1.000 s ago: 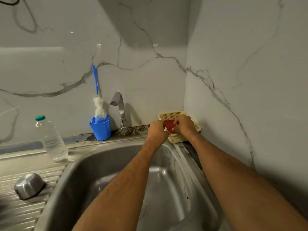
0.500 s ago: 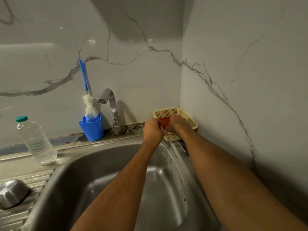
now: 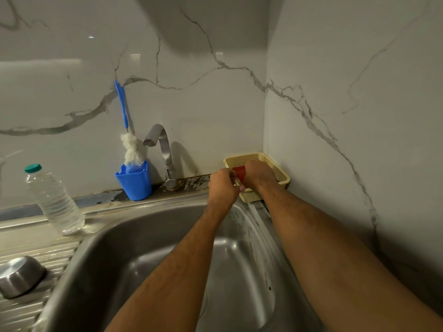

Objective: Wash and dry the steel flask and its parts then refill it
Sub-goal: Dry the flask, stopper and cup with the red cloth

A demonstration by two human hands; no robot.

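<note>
Both hands, left hand (image 3: 223,188) and right hand (image 3: 260,174), gripped one red object (image 3: 239,173) over one yellow basket (image 3: 280,174) at the sink's (image 3: 143,236) far right corner; no legible writing.

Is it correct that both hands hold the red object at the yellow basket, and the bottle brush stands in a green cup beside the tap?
Not fully. The head view shows the bottle brush in a blue cup, not green. Both the left hand and right hand hold the red object at the yellow basket, beside the tap.

Head-worn view, facing forward and down, close over sink (image 3: 143,236) corner
</note>
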